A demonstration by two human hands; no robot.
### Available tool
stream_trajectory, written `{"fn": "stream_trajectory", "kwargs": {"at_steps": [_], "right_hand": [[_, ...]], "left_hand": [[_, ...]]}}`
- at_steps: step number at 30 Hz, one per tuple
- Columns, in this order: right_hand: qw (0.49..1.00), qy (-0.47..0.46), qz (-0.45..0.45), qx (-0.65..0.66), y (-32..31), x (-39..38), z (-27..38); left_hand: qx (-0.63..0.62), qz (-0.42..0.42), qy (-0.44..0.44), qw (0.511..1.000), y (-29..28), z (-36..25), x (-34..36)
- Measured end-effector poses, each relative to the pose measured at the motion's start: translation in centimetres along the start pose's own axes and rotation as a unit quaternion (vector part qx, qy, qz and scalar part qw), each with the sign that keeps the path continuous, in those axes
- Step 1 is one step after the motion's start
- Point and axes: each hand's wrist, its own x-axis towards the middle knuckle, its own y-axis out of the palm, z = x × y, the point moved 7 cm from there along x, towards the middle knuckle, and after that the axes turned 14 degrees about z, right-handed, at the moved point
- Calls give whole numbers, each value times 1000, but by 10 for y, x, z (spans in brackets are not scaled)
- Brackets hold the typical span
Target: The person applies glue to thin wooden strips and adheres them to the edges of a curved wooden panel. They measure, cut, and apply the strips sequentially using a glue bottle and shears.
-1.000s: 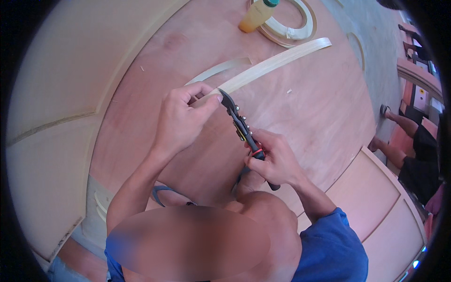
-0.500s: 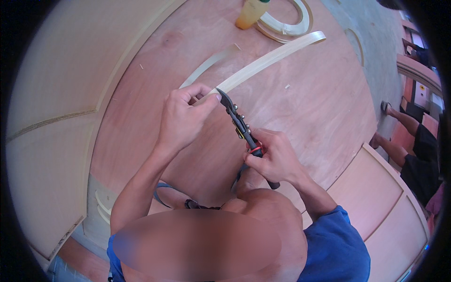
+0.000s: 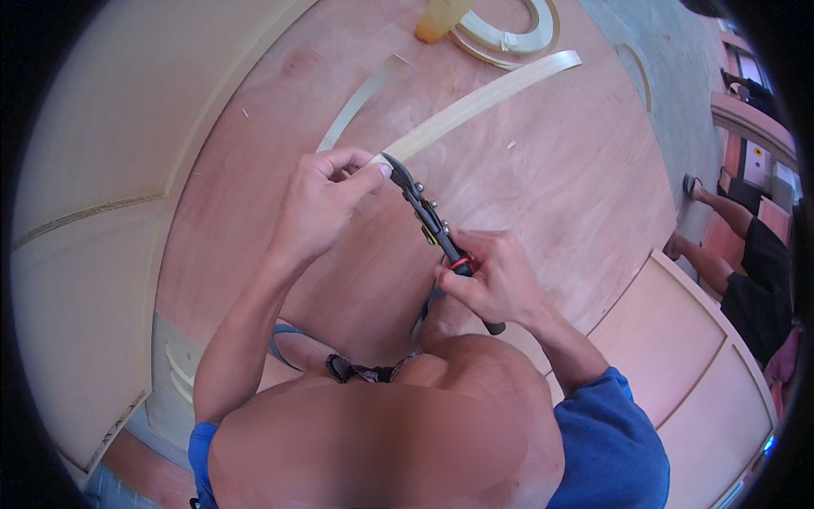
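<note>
L hand (image 3: 326, 191) pinches the near end of the pale strip (image 3: 483, 100) btwn thumb & fingers; R hand (image 3: 492, 276) is wrapped round the handles of the snips (image 3: 415, 199), blades at the strip just beside L fingertips. Can't tell if they've bitten in. Strip runs fwd & right of L hand, far end curling. Looks thin, light, springy; prob. stiff across its width, bendy lengthwise, apt to split or kink. Best held flat by the edges, close to the blades, fingertips clear. Snips look heavier, prob. best gripped low on the handles.

Container: bottle (image 3: 441, 19), well beyond L hand, near the coil (image 3: 509, 32); amber stuff shows inside toward its lower end, top cut off by view edge.
</note>
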Motion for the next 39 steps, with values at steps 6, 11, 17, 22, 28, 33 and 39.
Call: {"fn": "stream_trajectory", "kwargs": {"at_steps": [6, 11, 17, 22, 28, 33, 39], "right_hand": [[999, 6, -26, 22, -1, -1, -3], [996, 24, -24, -80, 2, -3, -29], [957, 41, -110, -265, 0, 21, -85], [923, 22, -72, -377, -13, 56, -118], [920, -86, -173, -341, -115, 86, -92], [864, -86, -403, -290, -299, 170, -85], [839, -26, -303, -452, -305, 263, -86]], "left_hand": [[-12, 31, -24, 999, 4, 3, 0], [-84, 46, -14, 995, -4, 12, -7], [-199, 101, 37, 974, -15, 3, -11], [-225, 81, 25, 971, -14, 0, -19], [-139, -25, 22, 990, -33, -26, -48], [-104, -194, 89, 971, -107, -82, -138], [-123, -231, 111, 959, -131, -79, -172]]}}
